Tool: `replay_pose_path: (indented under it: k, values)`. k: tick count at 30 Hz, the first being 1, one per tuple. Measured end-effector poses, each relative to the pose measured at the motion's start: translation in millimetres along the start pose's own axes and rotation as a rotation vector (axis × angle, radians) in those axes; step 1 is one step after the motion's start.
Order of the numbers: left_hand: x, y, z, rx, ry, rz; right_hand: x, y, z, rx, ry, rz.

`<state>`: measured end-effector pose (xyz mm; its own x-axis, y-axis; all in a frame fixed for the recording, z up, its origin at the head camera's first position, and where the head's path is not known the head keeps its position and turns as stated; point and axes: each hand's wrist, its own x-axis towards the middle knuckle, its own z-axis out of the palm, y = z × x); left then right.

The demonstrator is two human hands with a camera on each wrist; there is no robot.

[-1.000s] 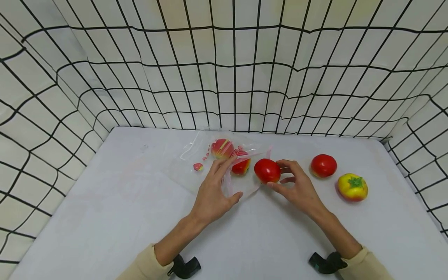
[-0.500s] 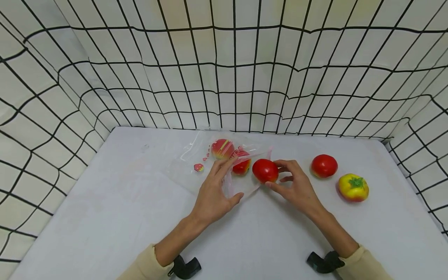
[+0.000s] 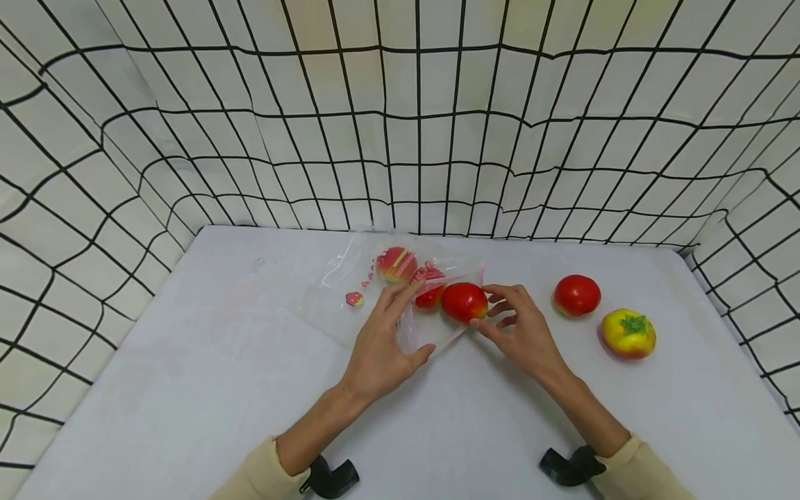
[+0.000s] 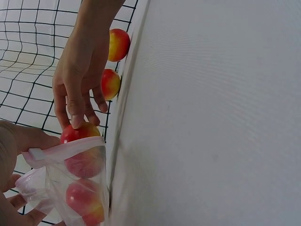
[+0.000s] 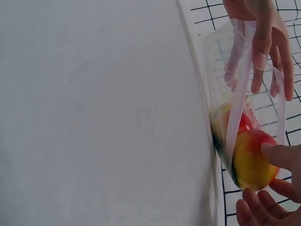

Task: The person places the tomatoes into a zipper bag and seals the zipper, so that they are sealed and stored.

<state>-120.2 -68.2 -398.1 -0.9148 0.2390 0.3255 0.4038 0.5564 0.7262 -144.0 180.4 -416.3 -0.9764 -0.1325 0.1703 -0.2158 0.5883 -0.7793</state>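
Observation:
My left hand [image 3: 382, 351] holds the mouth of a clear zip bag [image 3: 328, 305] apart, its fingers along the pink-edged opening. The fingertips and thumb of my right hand [image 3: 525, 337] hold a glossy red fruit [image 3: 464, 302], with yellow on its underside, partly inside the bag's mouth. In the left wrist view, the pink band [image 4: 70, 151] crosses in front of this fruit. Behind it in the bag lie another red-and-yellow fruit [image 3: 428, 298] and, farther left, a third [image 3: 396, 265] beneath the bag's printed pattern. The right wrist view shows the thumb [image 5: 277, 154] on the held fruit.
To the right on the white table [image 3: 206, 389] lie a red fruit [image 3: 577, 296] and a yellow fruit [image 3: 628, 334] with a green leafy top. Black grid netting [image 3: 419, 114] hangs over white walls at the back and both sides.
My right hand has moved left with the red fruit, taking it from beside the bag's opening into its mouth. The fruit now overlaps the one inside. My left hand has hardly moved.

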Motion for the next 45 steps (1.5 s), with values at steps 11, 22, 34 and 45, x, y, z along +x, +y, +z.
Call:
replay_pose_path:
  k: [11,22,34,45]
  values:
    - [0.0,-0.1,0.4,-0.016,0.005,0.018,1.0,-3.0,6.8,0.034,0.026,0.0]
    - [-0.1,0.4,1.2,-0.013,-0.001,0.026,3.6,-6.2,12.0,0.035,0.075,-0.001]
    - [0.5,0.9,2.6,-0.009,-0.004,0.025,7.5,-4.5,16.7,0.103,0.09,-0.016]
    - [1.2,-0.3,3.9,-0.007,-0.006,0.012,7.8,-6.4,20.3,0.187,0.061,-0.035]
